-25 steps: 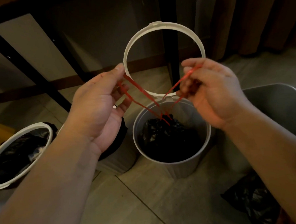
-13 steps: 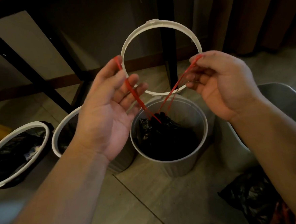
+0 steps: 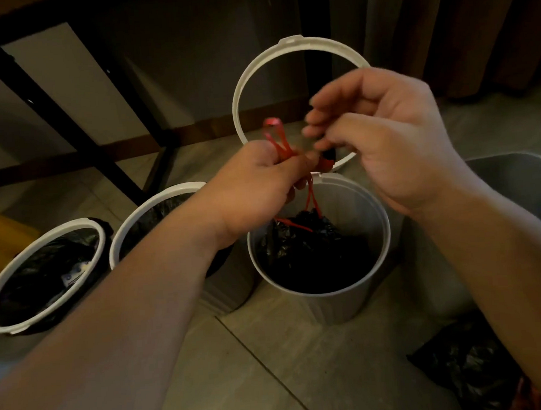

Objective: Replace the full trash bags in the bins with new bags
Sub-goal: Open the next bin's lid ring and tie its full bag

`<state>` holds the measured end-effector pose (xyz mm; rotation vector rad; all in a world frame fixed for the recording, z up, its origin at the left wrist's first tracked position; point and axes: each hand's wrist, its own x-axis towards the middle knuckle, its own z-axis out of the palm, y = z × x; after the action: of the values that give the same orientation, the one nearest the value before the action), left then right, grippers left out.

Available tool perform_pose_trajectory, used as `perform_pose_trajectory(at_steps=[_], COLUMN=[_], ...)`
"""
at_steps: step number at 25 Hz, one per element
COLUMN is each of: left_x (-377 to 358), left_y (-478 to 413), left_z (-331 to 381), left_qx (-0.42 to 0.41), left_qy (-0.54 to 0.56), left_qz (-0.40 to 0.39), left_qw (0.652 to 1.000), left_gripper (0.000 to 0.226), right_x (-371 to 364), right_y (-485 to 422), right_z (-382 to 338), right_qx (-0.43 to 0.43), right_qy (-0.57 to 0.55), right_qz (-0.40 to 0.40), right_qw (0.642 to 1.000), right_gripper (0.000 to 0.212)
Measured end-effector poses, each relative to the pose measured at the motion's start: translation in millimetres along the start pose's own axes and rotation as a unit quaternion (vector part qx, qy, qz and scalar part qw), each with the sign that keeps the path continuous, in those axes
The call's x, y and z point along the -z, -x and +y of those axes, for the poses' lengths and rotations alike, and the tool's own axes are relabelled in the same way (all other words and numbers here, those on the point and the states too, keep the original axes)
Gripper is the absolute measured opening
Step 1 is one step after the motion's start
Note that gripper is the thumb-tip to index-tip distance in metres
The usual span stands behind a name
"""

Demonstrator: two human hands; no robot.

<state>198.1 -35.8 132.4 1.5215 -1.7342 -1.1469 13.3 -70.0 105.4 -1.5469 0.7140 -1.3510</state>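
Tiled floor (image 3: 275, 380) carries the grey bin (image 3: 343, 305), with the black trash bag (image 3: 310, 250) sunk inside. Left hand (image 3: 255, 186), directly above, clenches the bag's red drawstrings (image 3: 312, 198); right hand (image 3: 386, 145) hovers beside them, fingers half-curled and blurred, grip indeterminate.

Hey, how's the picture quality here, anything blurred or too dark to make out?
Head view: dim, warm light; the right hand is motion-blurred at its fingers; the left hand gripping the red drawstring is sharper; the black bag in the bin sinks into shadow.
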Motion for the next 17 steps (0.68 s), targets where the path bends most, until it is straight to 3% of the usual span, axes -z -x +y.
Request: perform_pose_trajectory(at_steps=[5, 11, 14, 17], left_x=[2.1, 4.3, 3.8, 4.0], left_y=[-2.2, 0.6, 3.2, 2.4], left_z=[-3.0, -8.2, -11.1, -11.6], left_qx=[0.057, 0.047, 0.033, 0.025], left_qy=[0.137, 0.118, 0.126, 0.148], left_qz=[0.027, 0.032, 0.031, 0.059], left_qw=[0.989, 0.991, 0.991, 0.987], left_gripper=[0.036, 0.038, 0.032, 0.020], right_x=[14.4, 9.1, 6.1, 12.8], right_y=[11.3, 16.6, 17.2, 20.8], right_z=[21.4, 27.4, 32.1, 35.6], right_qx=[-0.113, -0.086, -0.123, -0.191], right_qy=[0.044, 0.028, -0.070, -0.257], right_qz=[-0.046, 0.000, 0.040, -0.004], right_qw=[0.992, 0.996, 0.989, 0.947], right_gripper=[0.014, 0.012, 0.026, 0.056])
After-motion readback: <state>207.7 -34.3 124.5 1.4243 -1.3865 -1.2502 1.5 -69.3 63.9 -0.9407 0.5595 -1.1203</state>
